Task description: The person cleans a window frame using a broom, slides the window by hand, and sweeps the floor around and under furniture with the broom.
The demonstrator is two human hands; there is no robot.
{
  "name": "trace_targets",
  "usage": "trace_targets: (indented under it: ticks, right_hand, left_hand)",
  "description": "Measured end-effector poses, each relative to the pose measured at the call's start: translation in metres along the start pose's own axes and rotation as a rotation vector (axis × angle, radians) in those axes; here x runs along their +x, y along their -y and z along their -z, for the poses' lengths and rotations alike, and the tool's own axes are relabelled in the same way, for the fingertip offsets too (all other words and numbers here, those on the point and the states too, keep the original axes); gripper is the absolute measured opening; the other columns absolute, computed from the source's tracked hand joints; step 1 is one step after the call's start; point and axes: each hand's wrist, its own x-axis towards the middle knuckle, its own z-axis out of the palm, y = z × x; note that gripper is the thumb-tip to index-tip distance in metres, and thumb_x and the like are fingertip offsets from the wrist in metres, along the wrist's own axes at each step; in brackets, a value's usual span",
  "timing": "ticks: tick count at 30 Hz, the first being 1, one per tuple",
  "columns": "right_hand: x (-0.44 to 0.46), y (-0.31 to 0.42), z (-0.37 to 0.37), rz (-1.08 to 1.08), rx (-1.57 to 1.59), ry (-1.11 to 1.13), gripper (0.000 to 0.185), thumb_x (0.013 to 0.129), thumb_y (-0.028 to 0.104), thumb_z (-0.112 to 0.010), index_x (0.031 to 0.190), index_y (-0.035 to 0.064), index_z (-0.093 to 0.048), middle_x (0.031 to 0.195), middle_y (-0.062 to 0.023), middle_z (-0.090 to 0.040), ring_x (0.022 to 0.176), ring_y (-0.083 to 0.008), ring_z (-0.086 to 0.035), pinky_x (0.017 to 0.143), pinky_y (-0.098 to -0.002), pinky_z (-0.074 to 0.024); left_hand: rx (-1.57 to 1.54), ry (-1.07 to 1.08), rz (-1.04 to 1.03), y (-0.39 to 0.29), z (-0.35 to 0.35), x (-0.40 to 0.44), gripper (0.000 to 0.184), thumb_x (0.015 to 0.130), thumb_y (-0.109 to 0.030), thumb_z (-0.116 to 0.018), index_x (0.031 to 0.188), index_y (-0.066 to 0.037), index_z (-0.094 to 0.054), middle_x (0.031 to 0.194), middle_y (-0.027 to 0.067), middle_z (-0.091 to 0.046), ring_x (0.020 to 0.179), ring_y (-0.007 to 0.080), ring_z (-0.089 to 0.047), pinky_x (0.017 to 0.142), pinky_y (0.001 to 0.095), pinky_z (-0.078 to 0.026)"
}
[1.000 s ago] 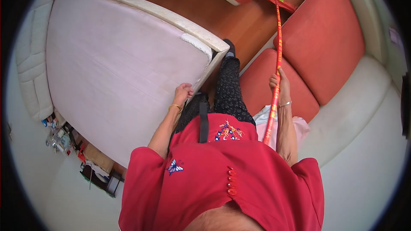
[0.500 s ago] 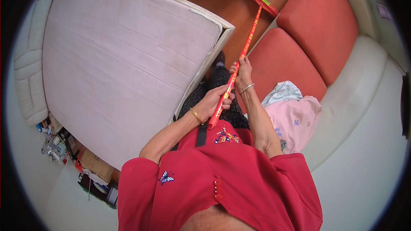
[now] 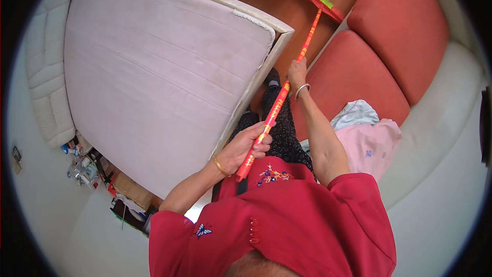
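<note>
A broom (image 3: 279, 103) with a red, yellow-lettered handle slants across the middle of the head view. Its red and lime-green bristle head (image 3: 322, 3) rests on the brown floor at the top, between the bed and the red sofa. My left hand (image 3: 247, 146) is wrapped round the handle near its lower end, close to my red top. Higher up the handle, my right hand (image 3: 297, 73) is closed round it too. A bed with a pale mattress (image 3: 164, 72) lies left of my hands.
Red sofa cushions (image 3: 348, 79) run along the right, with a pink cloth (image 3: 371, 146) and a whitish cloth (image 3: 354, 114) on them. The wooden floor (image 3: 294, 13) forms a narrow strip beside the bed. Assorted small items (image 3: 87, 169) are piled at lower left.
The handle's lower end has moved down and left, with my left hand on it. My right hand has shifted slightly up the view, and the surroundings have shifted right.
</note>
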Motion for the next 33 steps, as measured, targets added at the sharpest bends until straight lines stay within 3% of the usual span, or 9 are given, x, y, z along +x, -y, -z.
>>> trace_targets:
  ticks: [4,10,13,16,17,23,27,29,33]
  right_hand:
    - [-0.036,0.0,-0.026,-0.03,-0.314,-0.086,0.024,0.087,0.018,-0.044,0.106,0.0091,-0.032,0.058,-0.0102,-0.05,0.043,-0.0224,-0.053,0.037,-0.0363,-0.0441]
    - [-0.05,-0.07,-0.026,-0.187,-0.614,-0.105,0.038,0.085,0.017,-0.036,0.115,-0.0033,-0.028,0.091,-0.032,-0.057,0.087,-0.0468,-0.056,0.078,-0.0498,-0.0444]
    - [-0.074,-0.082,-0.029,-0.154,-0.677,-0.099,0.041,0.084,0.019,-0.037,0.117,-0.004,-0.026,0.091,-0.0331,-0.057,0.087,-0.0471,-0.056,0.077,-0.0504,-0.0445]
    - [-0.041,-0.177,-0.003,-0.127,-0.567,-0.059,0.04,0.084,0.018,-0.038,0.115,-0.0041,-0.027,0.09,-0.034,-0.057,0.087,-0.047,-0.056,0.077,-0.0504,-0.0444]
    - [-0.09,-0.109,-0.026,-0.145,-0.661,-0.141,0.039,0.083,0.018,-0.039,0.114,-0.0042,-0.028,0.089,-0.0342,-0.057,0.086,-0.0469,-0.057,0.077,-0.0508,-0.0446]
    - [-0.148,-0.122,-0.031,-0.121,-0.7,-0.101,0.041,0.083,0.016,-0.039,0.115,-0.0061,-0.025,0.072,-0.0243,-0.059,0.066,-0.036,-0.062,0.057,-0.0452,-0.0499]
    - [-0.157,-0.199,-0.01,-0.155,-0.698,-0.093,0.041,0.084,0.017,-0.038,0.115,-0.0058,-0.025,0.073,-0.0238,-0.06,0.068,-0.0365,-0.062,0.059,-0.0457,-0.05]
    - [-0.136,-0.278,0.013,0.019,-0.7,-0.018,0.041,0.084,0.016,-0.037,0.115,-0.0056,-0.025,0.075,-0.0246,-0.06,0.069,-0.0374,-0.062,0.06,-0.0457,-0.0502]
    - [-0.162,-0.211,-0.02,-0.154,-0.778,-0.18,0.04,0.084,0.016,-0.038,0.115,-0.0062,-0.026,0.076,-0.0247,-0.06,0.073,-0.0388,-0.062,0.063,-0.0466,-0.0502]
  left_hand:
    - [0.079,-0.103,0.025,-0.003,0.0,-0.038,0.026,0.096,-0.022,-0.039,0.118,-0.01,-0.043,0.062,-0.0025,-0.035,0.049,0.0023,-0.034,0.039,0.0153,-0.032]
    - [0.119,-0.151,0.055,0.007,0.033,-0.069,0.029,0.095,-0.024,-0.039,0.12,-0.009,-0.041,0.064,-0.0008,-0.037,0.049,0.0032,-0.036,0.039,0.0162,-0.033]
    - [0.093,-0.117,0.072,0.019,0.062,-0.078,0.029,0.095,-0.024,-0.041,0.119,-0.009,-0.042,0.064,-0.0003,-0.038,0.049,0.0039,-0.036,0.038,0.0164,-0.034]
    - [0.073,-0.118,0.098,0.034,0.095,-0.084,0.028,0.094,-0.025,-0.042,0.117,-0.01,-0.043,0.064,0.0002,-0.039,0.049,0.0043,-0.037,0.038,0.0165,-0.034]
    - [0.081,-0.139,0.107,0.037,0.107,-0.083,0.027,0.094,-0.026,-0.043,0.116,-0.01,-0.043,0.065,0.0004,-0.039,0.049,0.0044,-0.037,0.039,0.0165,-0.034]
    - [0.095,-0.043,0.063,0.067,0.172,-0.094,0.024,0.094,-0.024,-0.042,0.113,-0.01,-0.044,0.065,0.0004,-0.039,0.051,0.0041,-0.036,0.04,0.0163,-0.034]
    - [0.087,-0.077,0.09,0.092,0.202,-0.119,0.024,0.095,-0.024,-0.041,0.114,-0.01,-0.044,0.065,0.0001,-0.038,0.05,0.0037,-0.036,0.039,0.0154,-0.034]
    - [0.121,-0.074,0.072,0.1,0.217,-0.126,0.024,0.095,-0.023,-0.042,0.114,-0.01,-0.044,0.064,0.0,-0.038,0.05,0.0038,-0.035,0.039,0.0153,-0.033]
    - [0.121,-0.094,0.059,0.093,0.219,-0.122,0.015,0.094,-0.024,-0.042,0.105,-0.014,-0.045,0.066,0.0014,-0.043,0.047,0.0043,-0.035,0.037,0.0147,-0.03]
